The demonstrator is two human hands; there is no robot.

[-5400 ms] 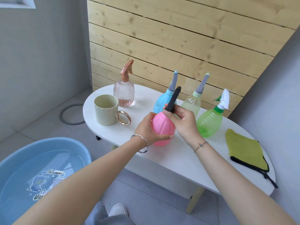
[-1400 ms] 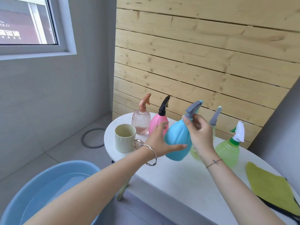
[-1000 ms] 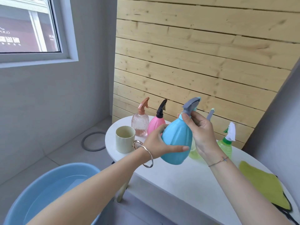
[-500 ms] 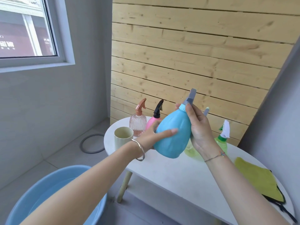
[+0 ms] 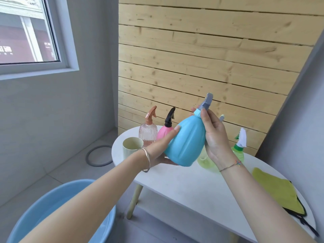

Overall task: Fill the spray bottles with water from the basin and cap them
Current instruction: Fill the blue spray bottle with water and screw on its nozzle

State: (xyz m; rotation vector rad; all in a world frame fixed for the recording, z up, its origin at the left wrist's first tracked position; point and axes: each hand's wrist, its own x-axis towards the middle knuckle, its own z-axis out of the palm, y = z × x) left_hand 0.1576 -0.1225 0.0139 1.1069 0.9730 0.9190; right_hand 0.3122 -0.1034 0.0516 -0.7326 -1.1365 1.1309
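Note:
I hold a light blue spray bottle (image 5: 186,139) with a grey spray head (image 5: 206,101) tilted in the air above the white table (image 5: 184,186). My left hand (image 5: 162,148) cups its body from the lower left, fingers fairly straight. My right hand (image 5: 213,137) grips the neck just below the grey head. On the table behind stand a clear pink ribbed bottle (image 5: 148,132), a pink bottle with a black head (image 5: 164,129), a pale yellow-green bottle (image 5: 206,161) mostly hidden by my hands, and a green bottle with a white head (image 5: 239,148). The blue basin (image 5: 57,204) of water sits on the floor at lower left.
A pale green mug (image 5: 132,149) stands at the table's left end. A yellow-green cloth (image 5: 278,190) lies at the right end. A grey ring (image 5: 98,156) lies on the floor by the wall. A wooden plank wall is behind the table.
The pink bottle has been set back beside the clear pink one. I picked up the blue bottle, lifted it and tilted it, and my right hand moved onto its neck.

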